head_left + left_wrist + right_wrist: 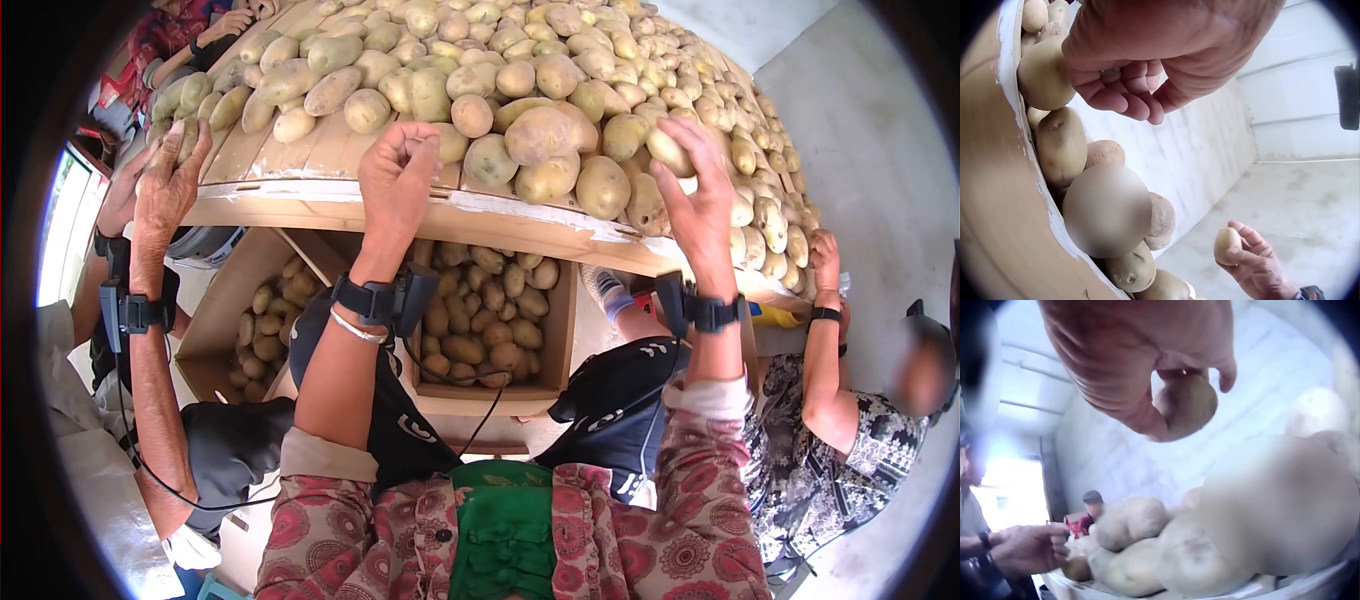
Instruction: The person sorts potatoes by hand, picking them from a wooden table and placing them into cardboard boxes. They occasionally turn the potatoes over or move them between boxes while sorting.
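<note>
Raised above the front edge of the table, my right hand (697, 195) grips a small pale potato (670, 152) between thumb and fingers. The right wrist view shows this potato (1190, 406) held up off the pile. To its left, my left hand (393, 190) hovers over the table edge with its fingers loosely curled and nothing in them. In the left wrist view these fingers (1132, 103) hang bent beside potatoes at the edge. The heap of potatoes (545, 135) covers much of the wooden tabletop (240, 160) beyond both hands.
Below the table edge stand a box (565, 330) of potatoes between my knees and another box (205, 345) to the left. Another person's hand (168, 190) is at the table on my left. At right, a person's hand (825, 260) touches the table end.
</note>
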Action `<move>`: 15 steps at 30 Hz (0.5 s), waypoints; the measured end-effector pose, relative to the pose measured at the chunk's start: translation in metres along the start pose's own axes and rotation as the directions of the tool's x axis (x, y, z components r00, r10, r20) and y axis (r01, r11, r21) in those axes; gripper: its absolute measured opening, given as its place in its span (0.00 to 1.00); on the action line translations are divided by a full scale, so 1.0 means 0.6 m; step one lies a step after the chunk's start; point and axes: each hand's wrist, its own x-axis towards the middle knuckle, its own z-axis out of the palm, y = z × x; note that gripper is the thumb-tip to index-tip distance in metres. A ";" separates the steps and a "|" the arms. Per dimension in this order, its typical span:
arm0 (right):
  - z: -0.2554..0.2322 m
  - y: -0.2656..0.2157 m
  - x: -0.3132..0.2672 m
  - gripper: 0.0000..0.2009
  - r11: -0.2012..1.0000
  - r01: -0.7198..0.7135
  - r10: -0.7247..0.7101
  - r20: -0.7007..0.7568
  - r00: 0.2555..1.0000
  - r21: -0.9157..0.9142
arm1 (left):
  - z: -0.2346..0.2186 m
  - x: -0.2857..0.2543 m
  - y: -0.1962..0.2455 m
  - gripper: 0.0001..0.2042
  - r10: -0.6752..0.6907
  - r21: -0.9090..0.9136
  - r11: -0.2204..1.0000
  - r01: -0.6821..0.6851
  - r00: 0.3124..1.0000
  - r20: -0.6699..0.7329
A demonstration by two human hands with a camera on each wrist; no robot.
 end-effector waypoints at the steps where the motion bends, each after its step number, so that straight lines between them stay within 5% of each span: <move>1: 0.007 0.023 0.008 0.21 0.993 0.004 0.004 0.065 0.998 -0.114 | -0.001 0.000 0.000 0.03 0.000 -0.001 1.000 0.000 1.000 -0.001; 4: 0.021 0.082 0.005 0.20 0.937 -0.022 0.098 0.202 0.974 -0.350 | -0.013 0.009 0.008 0.03 0.008 -0.015 1.000 -0.008 1.000 -0.002; 7: 0.015 0.086 -0.013 0.15 0.989 -0.128 0.133 0.062 0.989 -0.074 | -0.016 0.007 0.011 0.03 0.000 0.006 1.000 0.000 1.000 -0.018; 11: 0.020 0.055 -0.077 0.09 0.972 -0.221 0.230 -0.137 0.964 0.081 | -0.019 0.015 0.015 0.03 0.018 -0.023 1.000 -0.018 1.000 0.000; 15: 0.059 0.050 -0.184 0.05 0.811 -0.450 0.457 0.076 0.886 0.374 | -0.017 0.010 0.013 0.04 -0.001 0.008 1.000 0.001 1.000 0.008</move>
